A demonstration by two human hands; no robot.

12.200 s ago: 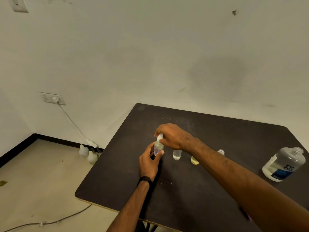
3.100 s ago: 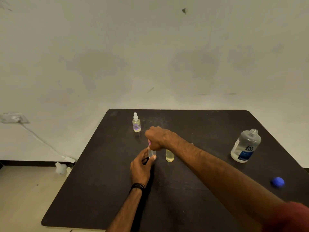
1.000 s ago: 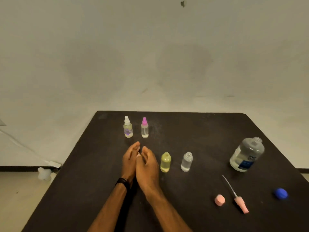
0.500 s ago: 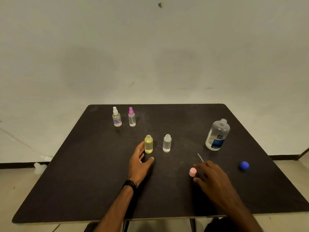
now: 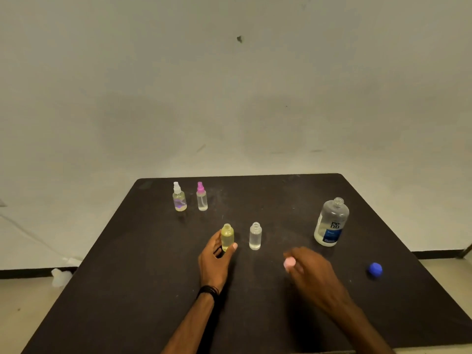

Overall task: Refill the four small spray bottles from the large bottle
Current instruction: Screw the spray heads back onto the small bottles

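Worktop (image 5: 153, 290): dark, against a pale wall.
Left hand (image 5: 215, 259): fingers curled round yellow bottle (image 5: 227, 237).
Right hand (image 5: 310, 270): pinching pink cap (image 5: 289, 263).

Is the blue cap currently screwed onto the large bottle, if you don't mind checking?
No, the blue cap lies on the table to the right of the large bottle, whose neck is open.

We see a dark table (image 5: 143, 290) set against a pale wall (image 5: 229, 98). The wall carries a small dark mark (image 5: 239, 39) high up and faint scuffs lower down. Along its foot runs a black skirting (image 5: 33, 273), above a light floor (image 5: 18, 315). On the floor at the left, just beside the skirting, lies a whitish plastic thing (image 5: 60, 276), too blurred for us to identify.
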